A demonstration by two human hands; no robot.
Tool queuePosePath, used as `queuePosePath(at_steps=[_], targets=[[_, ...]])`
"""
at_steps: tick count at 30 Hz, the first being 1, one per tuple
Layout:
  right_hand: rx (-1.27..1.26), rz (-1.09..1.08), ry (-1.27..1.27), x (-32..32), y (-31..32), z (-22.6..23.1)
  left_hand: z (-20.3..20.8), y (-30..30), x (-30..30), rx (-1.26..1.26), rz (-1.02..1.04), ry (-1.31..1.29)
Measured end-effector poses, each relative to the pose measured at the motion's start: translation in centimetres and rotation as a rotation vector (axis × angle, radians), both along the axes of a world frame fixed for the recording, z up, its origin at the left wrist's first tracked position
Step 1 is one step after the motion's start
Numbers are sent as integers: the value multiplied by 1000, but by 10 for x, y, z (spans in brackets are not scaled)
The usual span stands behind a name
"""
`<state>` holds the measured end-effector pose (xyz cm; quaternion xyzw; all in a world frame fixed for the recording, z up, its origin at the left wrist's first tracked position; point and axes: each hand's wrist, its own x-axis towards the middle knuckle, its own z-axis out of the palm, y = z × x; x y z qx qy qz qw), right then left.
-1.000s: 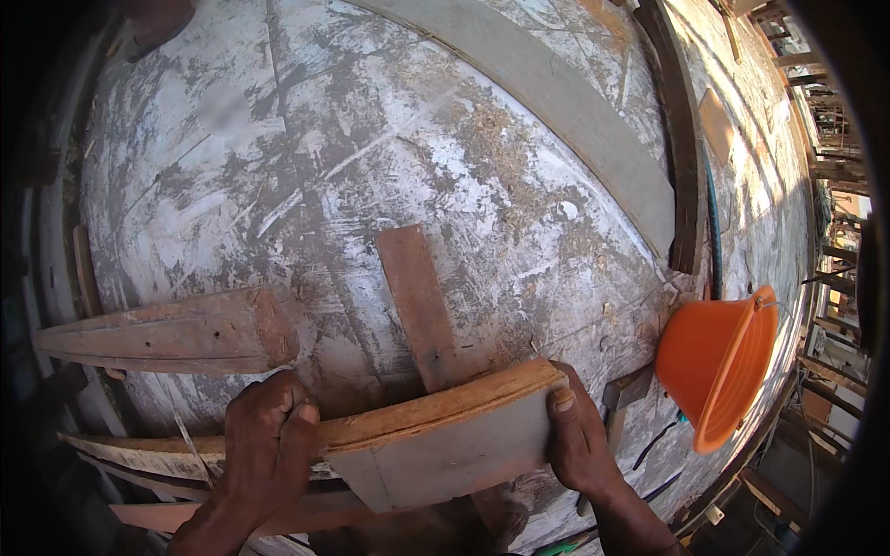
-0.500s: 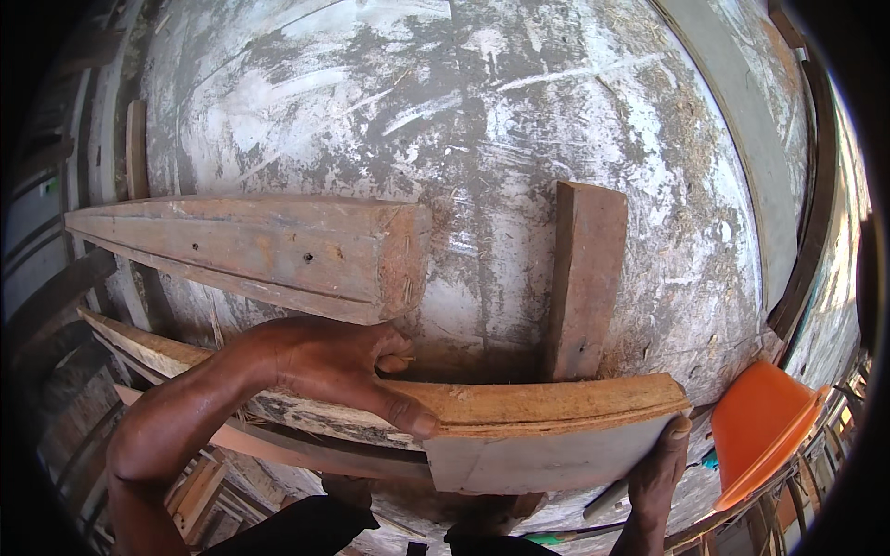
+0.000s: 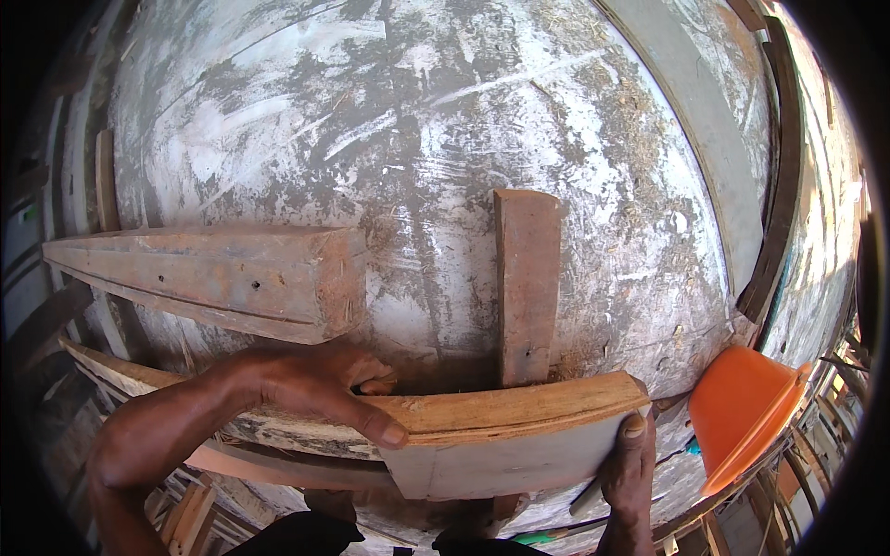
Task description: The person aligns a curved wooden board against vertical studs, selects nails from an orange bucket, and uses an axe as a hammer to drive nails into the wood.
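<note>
Head view: grey-faced, tan-edged board (image 3: 515, 443)

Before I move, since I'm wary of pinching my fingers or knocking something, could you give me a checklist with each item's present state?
1. Left hand placed at the grey-faced board: ok, thumb by its upper left corner.
2. Right hand holding the board's right end: ok, thumb against the grey face.
3. Left hand clear of the thick beam: cannot tell; it is close to the cut end, contact unclear.
4. Right hand clear of the orange bucket: ok, a gap shows between them.
5. Board's support: cannot tell; its underside is hidden, and the brown block runs out of sight behind it.
</note>
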<state>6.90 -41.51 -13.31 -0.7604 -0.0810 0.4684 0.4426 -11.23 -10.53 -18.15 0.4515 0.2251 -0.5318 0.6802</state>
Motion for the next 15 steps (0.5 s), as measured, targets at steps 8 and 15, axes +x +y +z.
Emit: queuePosePath(at_steps=[8, 15], targets=[[5, 72, 80, 9, -5, 5, -9, -5, -14, 107, -7, 15], [-43, 148, 28, 15, -3, 7, 49, -10, -9, 821, -52, -327]])
